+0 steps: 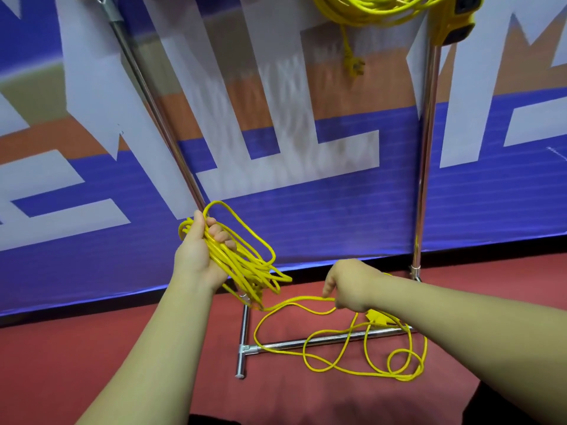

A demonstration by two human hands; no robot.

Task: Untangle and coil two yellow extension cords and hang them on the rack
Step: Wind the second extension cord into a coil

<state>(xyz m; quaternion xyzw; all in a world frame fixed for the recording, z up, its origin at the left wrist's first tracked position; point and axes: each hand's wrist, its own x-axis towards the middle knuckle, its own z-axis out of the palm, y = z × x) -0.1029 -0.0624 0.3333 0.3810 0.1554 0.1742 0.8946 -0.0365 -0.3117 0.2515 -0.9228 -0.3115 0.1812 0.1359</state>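
My left hand [201, 250] grips a bundle of coiled yellow cord loops [245, 262] in front of the rack's left post. From the bundle a strand runs right to my right hand [349, 286], which pinches it low over the floor. The loose remainder of this yellow cord [352, 357] lies in slack loops on the red floor, draped over the rack's base bar [306, 342]. A yellow socket block [379, 317] shows just under my right wrist. A second yellow cord [368, 9] hangs coiled at the rack's top, its plug [356, 64] dangling and its socket block [454, 23] at the right post.
The chrome rack has a slanting left post [153, 111], a right post [426, 148] and a T-shaped foot [244, 348] on the red floor [92, 348]. A blue, white and orange banner [306, 210] stands right behind it.
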